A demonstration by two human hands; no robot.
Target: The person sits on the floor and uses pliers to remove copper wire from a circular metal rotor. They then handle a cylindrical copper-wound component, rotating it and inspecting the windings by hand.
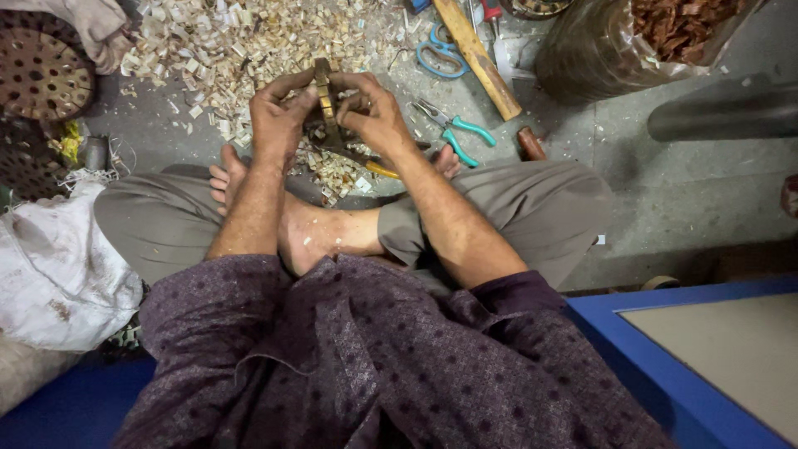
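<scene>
Head view: left hand (278, 112) and right hand (374, 112) pinch a wooden strip (322, 91), fingers closed on it. A clear bag (598, 58) of brown chips sits at the floor's (665, 191) far right corner.

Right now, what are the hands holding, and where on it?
Both hands pinch one narrow wooden strip, held upright: left hand on its left edge, right hand on its right edge, around mid-length.

Wearing a dark purple shirt dotted with small pale specks, sleeves rolled up well behind each hand, left hand (278, 116) and right hand (374, 112) both bare. Wearing loose grey-olive trousers; going barefoot, no rings or watch showing.
</scene>
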